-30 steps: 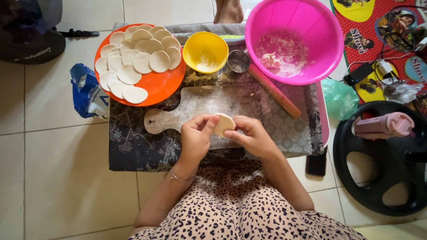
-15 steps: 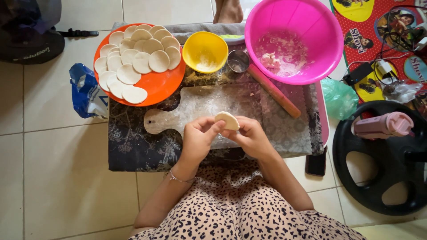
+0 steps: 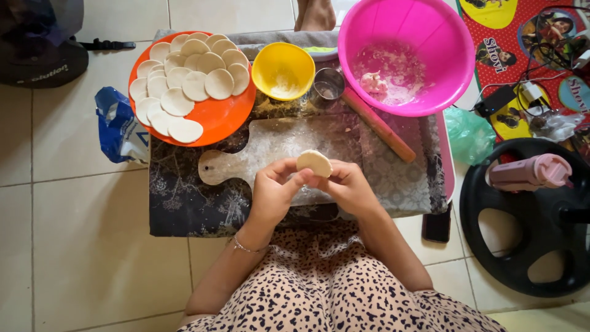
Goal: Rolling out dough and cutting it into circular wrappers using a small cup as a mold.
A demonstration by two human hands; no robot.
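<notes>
A small round piece of pale dough [image 3: 314, 163] is pinched between the fingertips of both my hands, just above a floured wooden board [image 3: 264, 150]. My left hand [image 3: 275, 192] grips its left edge and my right hand [image 3: 348, 186] grips its right edge. Beyond the board, an orange plate [image 3: 224, 117] carries several flat dough discs [image 3: 184, 83]. A wooden rolling pin [image 3: 378, 126] lies at an angle on the board's right side.
A yellow bowl [image 3: 283, 69], a small metal cup [image 3: 329, 84] and a big pink basin [image 3: 405, 55] with dough scraps stand at the back of the low dark table [image 3: 184, 203]. A blue flour bag [image 3: 118, 126] lies left; a black stand [image 3: 522, 215] sits right.
Both hands have lifted the dough slightly and turned it between the fingertips. Everything else on the table stays where it was.
</notes>
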